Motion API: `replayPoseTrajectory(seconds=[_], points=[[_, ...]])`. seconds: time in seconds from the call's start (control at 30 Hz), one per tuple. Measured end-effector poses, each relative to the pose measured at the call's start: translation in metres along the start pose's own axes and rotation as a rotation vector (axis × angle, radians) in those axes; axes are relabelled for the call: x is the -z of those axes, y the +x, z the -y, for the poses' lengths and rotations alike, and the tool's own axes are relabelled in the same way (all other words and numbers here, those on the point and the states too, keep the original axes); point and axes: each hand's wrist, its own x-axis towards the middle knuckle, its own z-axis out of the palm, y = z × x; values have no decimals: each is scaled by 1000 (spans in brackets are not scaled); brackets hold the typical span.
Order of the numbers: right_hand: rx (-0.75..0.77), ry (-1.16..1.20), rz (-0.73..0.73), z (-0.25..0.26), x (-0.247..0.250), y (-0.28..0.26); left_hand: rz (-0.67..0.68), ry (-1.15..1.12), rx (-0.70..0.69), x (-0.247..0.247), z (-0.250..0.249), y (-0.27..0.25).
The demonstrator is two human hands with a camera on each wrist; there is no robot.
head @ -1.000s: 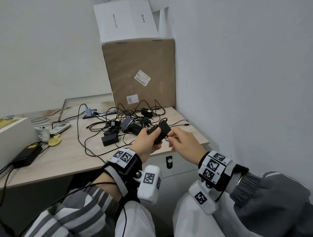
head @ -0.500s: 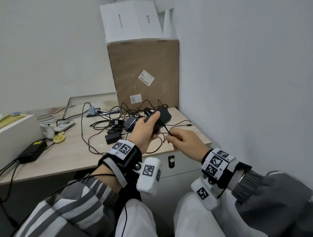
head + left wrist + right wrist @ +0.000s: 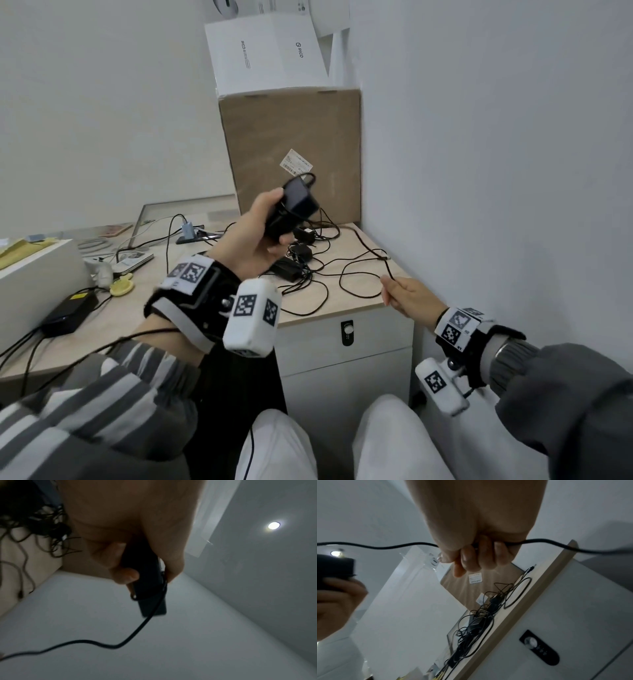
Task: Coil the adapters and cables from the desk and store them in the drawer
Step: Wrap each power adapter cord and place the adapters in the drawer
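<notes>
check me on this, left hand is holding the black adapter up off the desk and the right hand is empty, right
Not quite. The left hand does hold the black adapter up off the desk, but the right hand is not empty: it grips the adapter's cable, as the right wrist view shows.

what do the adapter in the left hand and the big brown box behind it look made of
Adapter: seemingly matte black plastic, with smooth, hard-edged faces and little shine. Brown box: cardboard by its look, a dull tan surface with a paper shipping label stuck on.
</notes>
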Motion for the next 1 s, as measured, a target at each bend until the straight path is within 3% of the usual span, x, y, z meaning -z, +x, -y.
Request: replayPoseTrajectory(seconds=[0.17, 0.3, 0.47, 0.53, 0.63, 0.73, 0.87, 1.0], points=[[-97, -17, -32, -8, 10, 14, 150, 173, 174, -14, 23, -12], [-144, -22, -60, -7, 15, 23, 348, 455, 353, -18, 39, -15], [-151, -99, -52, 16, 11, 28, 512, 790, 572, -27, 73, -13], [-133, -133, -66, 31, 6, 28, 516, 988, 620, -27, 89, -7], [-127, -65, -112, 52, 2, 26, 362, 1161, 636, -11, 114, 8], [-82, 1, -138, 68, 0, 20, 106, 1040, 600, 10, 129, 21], [-6, 101, -82, 83, -12, 11, -204, 957, 382, 27, 128, 30], [51, 258, -24, 103, -25, 3, -388, 626, 210, 36, 123, 39]])
